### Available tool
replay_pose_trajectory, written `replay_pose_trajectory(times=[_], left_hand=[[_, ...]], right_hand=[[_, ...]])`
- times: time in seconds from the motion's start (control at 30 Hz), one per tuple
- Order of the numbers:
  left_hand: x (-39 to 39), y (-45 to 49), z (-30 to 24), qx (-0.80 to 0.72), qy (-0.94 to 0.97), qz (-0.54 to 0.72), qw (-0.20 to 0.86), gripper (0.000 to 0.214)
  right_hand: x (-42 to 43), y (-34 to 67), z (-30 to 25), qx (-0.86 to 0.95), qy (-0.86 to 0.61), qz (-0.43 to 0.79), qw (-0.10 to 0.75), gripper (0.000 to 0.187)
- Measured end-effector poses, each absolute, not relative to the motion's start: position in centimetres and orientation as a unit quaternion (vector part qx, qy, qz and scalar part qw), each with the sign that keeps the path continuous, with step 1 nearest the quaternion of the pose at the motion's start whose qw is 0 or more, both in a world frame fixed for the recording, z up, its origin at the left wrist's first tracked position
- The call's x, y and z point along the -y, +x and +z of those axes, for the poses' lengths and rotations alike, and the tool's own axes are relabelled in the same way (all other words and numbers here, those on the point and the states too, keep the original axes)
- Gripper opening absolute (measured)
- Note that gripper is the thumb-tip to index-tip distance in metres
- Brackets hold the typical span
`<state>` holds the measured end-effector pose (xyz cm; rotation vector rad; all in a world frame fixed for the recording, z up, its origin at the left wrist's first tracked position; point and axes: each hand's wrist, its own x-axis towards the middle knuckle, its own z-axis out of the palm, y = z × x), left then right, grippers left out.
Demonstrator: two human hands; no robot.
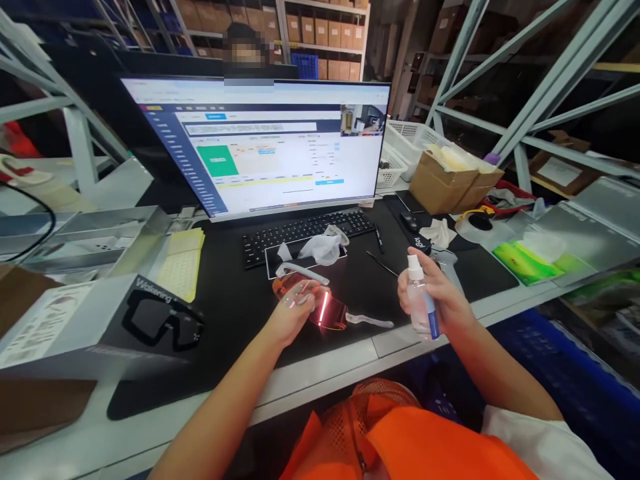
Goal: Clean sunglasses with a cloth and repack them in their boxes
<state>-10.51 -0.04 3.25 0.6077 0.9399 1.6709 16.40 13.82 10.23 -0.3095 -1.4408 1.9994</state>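
Note:
My left hand (pixel 295 310) is closed around the middle of a pair of sunglasses with a wide, shiny red-orange lens (pixel 327 312). One pale temple arm (pixel 369 321) sticks out to the right, and another (pixel 303 270) lies behind my fingers. In my right hand (pixel 445 293) is a small clear spray bottle (pixel 420 303) with a white nozzle and a blue label strip, held upright to the right of the lens. Just behind the sunglasses, a crumpled translucent plastic wrapper (pixel 323 248) rests on a white-edged dark sheet.
Behind stand a black keyboard (pixel 305 233) and a large monitor (pixel 270 153), with a person beyond it. A box with goggles printed on it (pixel 165 320) stands left, near yellow sheets (pixel 183 260). Right are a mouse (pixel 409 222), an open carton (pixel 445 180) and a green tissue pack (pixel 525 260).

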Motion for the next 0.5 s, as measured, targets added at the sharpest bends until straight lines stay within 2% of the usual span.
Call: replay_pose_trajectory(times=[0.1, 0.27, 0.4, 0.5], left_hand=[[0.3, -10.6, 3.1, -0.386, 0.246, 0.700, 0.548, 0.044], [0.1, -10.2, 2.9, -0.391, 0.243, 0.701, 0.545, 0.048], [0.0, -10.3, 3.0, -0.395, 0.243, 0.707, 0.534, 0.047], [-0.1, -10.3, 3.0, -0.408, 0.250, 0.704, 0.525, 0.047]], right_hand=[[-14.2, 16.6, 9.4, 0.560, -0.147, 0.735, 0.354, 0.076], [-14.2, 16.4, 8.1, 0.568, -0.188, 0.691, 0.406, 0.064], [-14.0, 16.1, 7.9, 0.593, -0.204, 0.676, 0.388, 0.066], [-14.4, 16.2, 8.5, 0.673, -0.209, 0.613, 0.356, 0.063]])
